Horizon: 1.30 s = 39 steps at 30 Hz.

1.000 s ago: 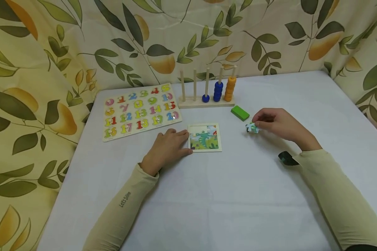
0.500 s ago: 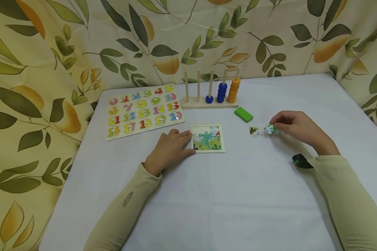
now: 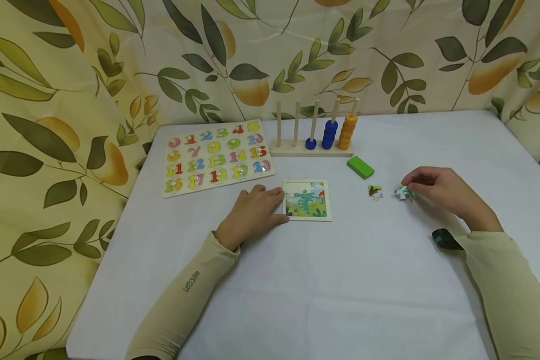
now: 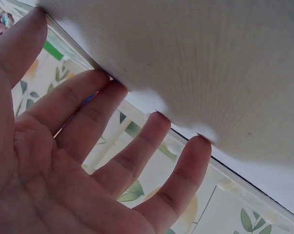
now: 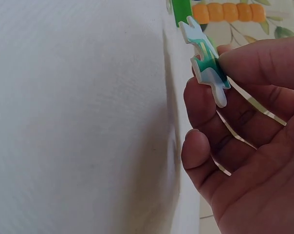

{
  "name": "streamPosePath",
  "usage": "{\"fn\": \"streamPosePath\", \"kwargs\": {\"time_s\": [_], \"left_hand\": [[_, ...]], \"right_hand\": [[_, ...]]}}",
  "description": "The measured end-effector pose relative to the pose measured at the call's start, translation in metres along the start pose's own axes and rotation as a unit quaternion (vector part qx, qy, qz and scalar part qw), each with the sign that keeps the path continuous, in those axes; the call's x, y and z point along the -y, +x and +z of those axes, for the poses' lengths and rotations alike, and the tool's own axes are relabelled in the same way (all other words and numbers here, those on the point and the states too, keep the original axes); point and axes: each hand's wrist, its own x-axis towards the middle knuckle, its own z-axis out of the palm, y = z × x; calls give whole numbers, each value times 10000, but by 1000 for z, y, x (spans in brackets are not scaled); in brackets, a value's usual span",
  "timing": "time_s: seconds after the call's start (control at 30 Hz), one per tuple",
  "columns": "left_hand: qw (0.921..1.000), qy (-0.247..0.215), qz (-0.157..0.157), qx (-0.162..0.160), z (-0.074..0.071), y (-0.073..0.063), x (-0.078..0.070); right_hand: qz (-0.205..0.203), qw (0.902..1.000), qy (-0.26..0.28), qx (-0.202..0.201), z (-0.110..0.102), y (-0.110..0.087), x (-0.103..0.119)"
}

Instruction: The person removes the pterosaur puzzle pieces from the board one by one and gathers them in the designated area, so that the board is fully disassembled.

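My left hand [image 3: 255,217] lies at the left edge of a small framed jigsaw puzzle [image 3: 307,218] showing a green dinosaur. Its fingertips and thumb touch the frame. A pale gap shows near the puzzle's top, left of centre. On the right, my right hand [image 3: 452,194] pinches a green and white jigsaw piece [image 5: 209,63] between thumb and fingers, just above the cloth. Another jigsaw piece [image 3: 375,192], with a brown patch, lies on the table between the puzzle and the right hand. In the left wrist view the left fingers are nearly straight and spread.
Behind the puzzle stands a peg abacus [image 3: 312,151] with blue and orange beads. A number board [image 3: 218,157] lies at the back left, a green block [image 3: 360,167] in front of the abacus. A dark object [image 3: 445,239] shows by the right cuff; patterned curtains surround the white table.
My right hand has moved right with the green and white piece, leaving the brown-patched piece visible on the table. My left hand stays on the puzzle frame. The head view has shifted slightly.
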Motion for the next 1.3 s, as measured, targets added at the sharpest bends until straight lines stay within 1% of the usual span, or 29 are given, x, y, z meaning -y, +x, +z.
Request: {"fn": "streamPosePath", "kwargs": {"time_s": [0.17,0.3,0.37,0.57,0.7,0.8,0.93,1.07,1.13,1.2,1.3], "left_hand": [[9999,14,-106,45,-2,1,0],[9999,-5,-96,108,1,1,-1],[9999,-3,-53,120,4,0,-5],[9999,114,74,-81,4,-4,-10],[9995,202,119,-214,3,-4,-8],[9993,181,128,-289,2,-6,-4],[9996,72,129,-235,5,-8,-1],[9999,16,-28,-120,6,-11,3],[9999,-6,-44,-108,5,-11,3],[9999,-67,29,-124,4,-11,1],[9994,-123,222,-219,1,-8,-4]], "right_hand": [[-179,9998,10,-67,2,2,-3],[-241,9997,6,-107,6,-1,-9],[-217,9997,18,-127,6,-6,-13],[-221,9996,74,-185,8,-13,-16],[-269,9991,105,-295,13,-12,-13],[-341,9985,130,-399,17,-8,-9],[-340,9982,255,-434,25,-7,-8],[-371,9974,446,-422,30,-4,-3],[-369,9970,478,-479,30,-5,-2],[-309,9965,503,-596,28,-8,-1],[-143,9954,549,-772,20,-16,1]]}}
